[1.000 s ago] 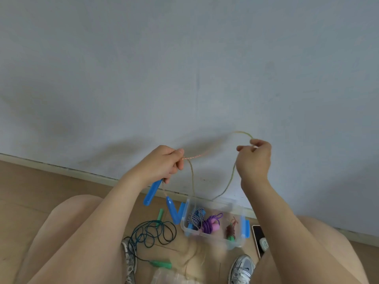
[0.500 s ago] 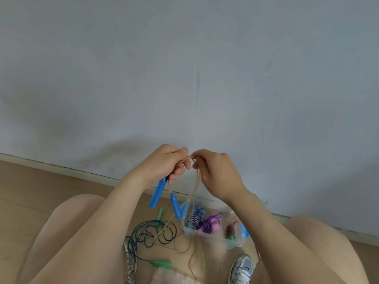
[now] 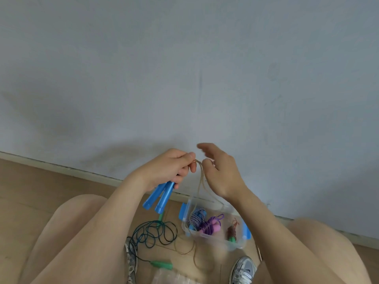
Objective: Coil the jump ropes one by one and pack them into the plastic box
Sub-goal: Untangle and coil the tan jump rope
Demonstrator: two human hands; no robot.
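The left hand (image 3: 170, 169), a little below the middle of the frame, grips the two blue handles (image 3: 160, 198) together. Its thumb and forefinger also pinch the thin pale cord (image 3: 202, 181) of the same jump rope. The right hand (image 3: 221, 175) is just beside it, on the right. Its fingers are stretched out and blurred, and its thumb is close to the cord, but it seems to hold nothing. From the hands the cord hangs down in long strands, and its lower part lies loose on the floor (image 3: 30, 191) near the bottom centre. So I judge that this rope is only at the beginning of its coiling.

The plastic box (image 3: 231, 245) stands on the floor at the lower centre-right, between the knees. Three bundled ropes are already inside: a blue-and-white rope (image 3: 196, 217), a purple rope (image 3: 211, 225) and a brown rope (image 3: 232, 232).

To the left of the box a dark green rope (image 3: 155, 232) lies uncoiled on the floor. It seems that three ropes are finished, one is in work, and one more waits.
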